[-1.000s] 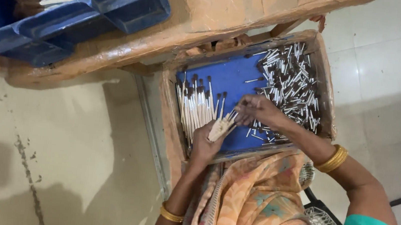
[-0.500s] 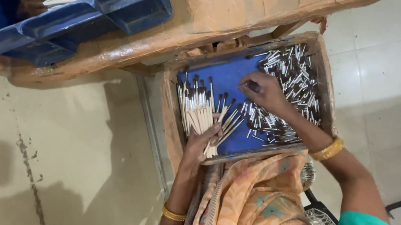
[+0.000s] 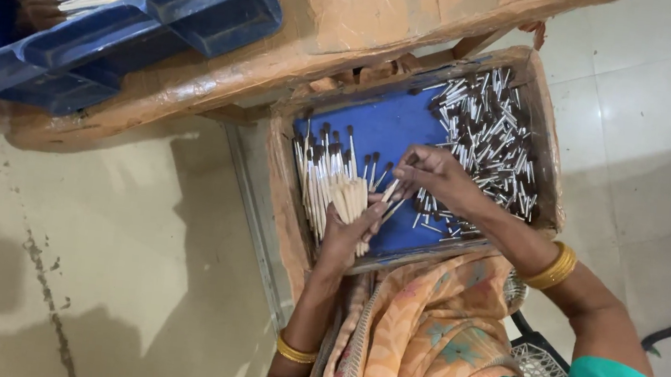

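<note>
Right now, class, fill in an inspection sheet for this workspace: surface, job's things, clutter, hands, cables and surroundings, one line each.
Surface: blue-lined tray with worn tan walls, set below a tan wooden bench.
Job's things: pale sticks with dark tips, a sorted row at the tray's left side.
Clutter: loose pile of sticks in the tray's right half.
Hands: left hand holds a bundle of sticks; right hand pinches a stick beside the bundle.
Cables: nothing seen.
Surroundings: blue crate of long pale sticks on the bench; pale tiled floor; gold bangles on both wrists.
</note>
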